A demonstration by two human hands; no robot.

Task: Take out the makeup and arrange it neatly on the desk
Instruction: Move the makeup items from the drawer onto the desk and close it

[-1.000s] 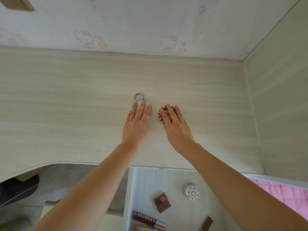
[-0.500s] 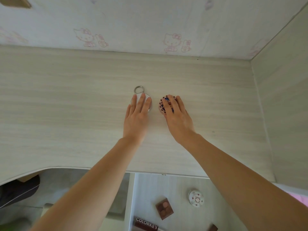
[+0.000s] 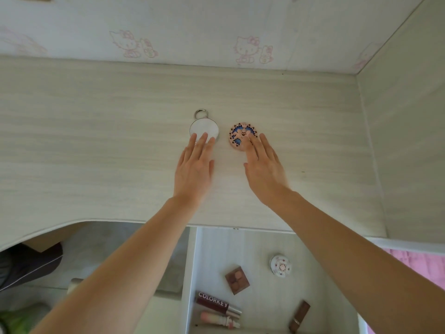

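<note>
Two round compacts lie side by side on the pale wooden desk. The white compact has a metal ring at its far side; the straight fingertips of my left hand overlap its near edge. The pink compact carries a blue and dark pattern; my right hand lies flat with its fingertips on the compact's near right edge. In the open drawer below the desk lie a small white round case, a brown square palette, a COLORKEY tube, a pink stick and a brown lipstick.
A wall with cartoon cat prints rises behind the desk, and a side panel closes it on the right. A dark shoe or garment shows under the desk at the left. Pink fabric lies at the lower right.
Both hands have slid back toward me, uncovering most of the white and pink compacts. The compacts now sit slightly farther up the desk than a second ago.
</note>
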